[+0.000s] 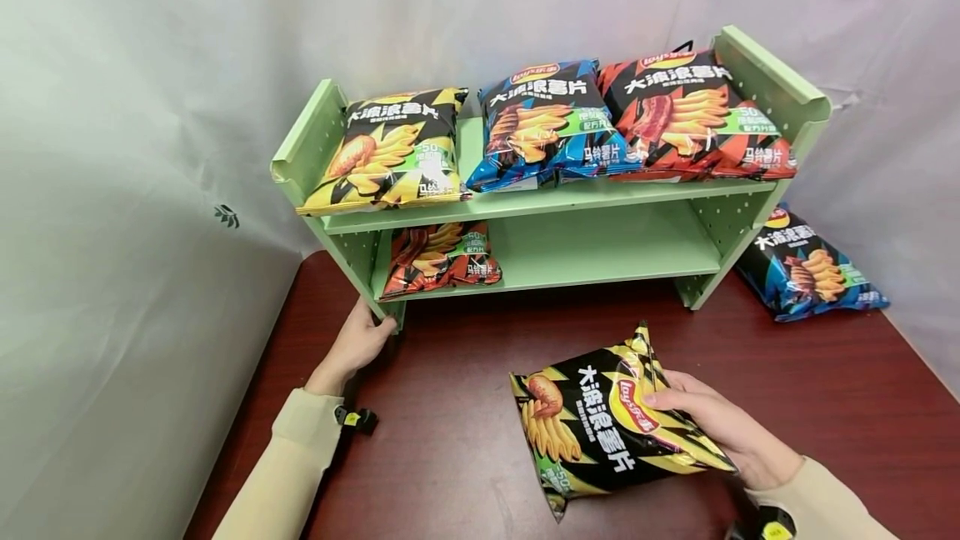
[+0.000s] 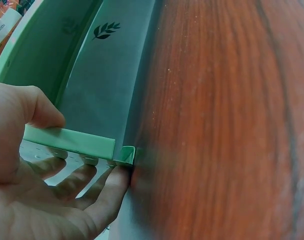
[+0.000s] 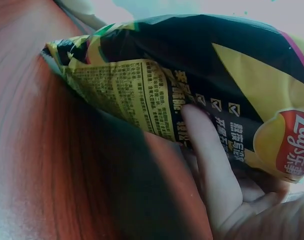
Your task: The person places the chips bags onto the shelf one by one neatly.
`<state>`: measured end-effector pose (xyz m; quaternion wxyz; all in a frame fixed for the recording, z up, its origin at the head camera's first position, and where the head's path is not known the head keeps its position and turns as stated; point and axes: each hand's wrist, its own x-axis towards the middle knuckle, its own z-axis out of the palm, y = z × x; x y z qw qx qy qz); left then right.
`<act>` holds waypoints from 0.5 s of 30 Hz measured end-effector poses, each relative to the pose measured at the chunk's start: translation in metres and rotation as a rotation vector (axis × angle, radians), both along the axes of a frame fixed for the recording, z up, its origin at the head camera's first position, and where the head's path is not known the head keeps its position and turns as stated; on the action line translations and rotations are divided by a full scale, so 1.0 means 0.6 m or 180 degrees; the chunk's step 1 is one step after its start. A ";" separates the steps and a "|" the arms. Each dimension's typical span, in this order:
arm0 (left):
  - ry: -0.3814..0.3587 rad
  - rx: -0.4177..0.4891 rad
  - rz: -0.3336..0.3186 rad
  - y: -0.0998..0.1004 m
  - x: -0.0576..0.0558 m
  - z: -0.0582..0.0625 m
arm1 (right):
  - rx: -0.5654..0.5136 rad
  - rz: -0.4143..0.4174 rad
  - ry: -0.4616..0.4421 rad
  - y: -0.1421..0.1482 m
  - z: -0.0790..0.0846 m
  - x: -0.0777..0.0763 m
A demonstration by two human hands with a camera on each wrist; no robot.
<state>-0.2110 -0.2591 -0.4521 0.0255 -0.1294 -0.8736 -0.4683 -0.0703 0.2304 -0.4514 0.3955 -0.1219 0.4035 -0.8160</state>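
A green two-tier shelf [image 1: 600,252] stands on the table. My left hand [image 1: 365,338] grips the foot of its left side panel; in the left wrist view the thumb lies on one face of the green edge [image 2: 72,142] and the fingers curl behind it. My right hand [image 1: 723,419] holds a black and yellow bag of potato chips [image 1: 592,427] by its right end, thumb on the printed front with the Lay's logo. Seen from the right wrist, the bag's back [image 3: 122,92] with its yellow text panel shows, and fingers [image 3: 212,155] press against it.
On the top tier lie a yellow chip bag [image 1: 397,152], a blue one [image 1: 551,127] and a red one [image 1: 690,119]. A red bag [image 1: 438,257] sits at the lower tier's left. Another blue bag [image 1: 810,265] leans right of the shelf on the dark red table [image 1: 442,440]. White curtain [image 1: 150,148] surrounds everything.
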 end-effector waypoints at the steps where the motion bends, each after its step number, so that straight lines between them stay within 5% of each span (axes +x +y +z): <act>1: 0.0003 -0.0006 0.0000 0.001 0.002 0.002 | 0.0002 -0.0012 -0.0025 0.000 -0.001 -0.001; 8: -0.0054 0.0029 -0.0020 0.021 0.026 0.044 | 0.0227 -0.0073 -0.0001 0.002 -0.004 -0.006; 15: -0.0081 -0.0052 0.0016 0.025 0.033 0.054 | 0.0959 -0.0248 0.0369 0.006 -0.011 -0.020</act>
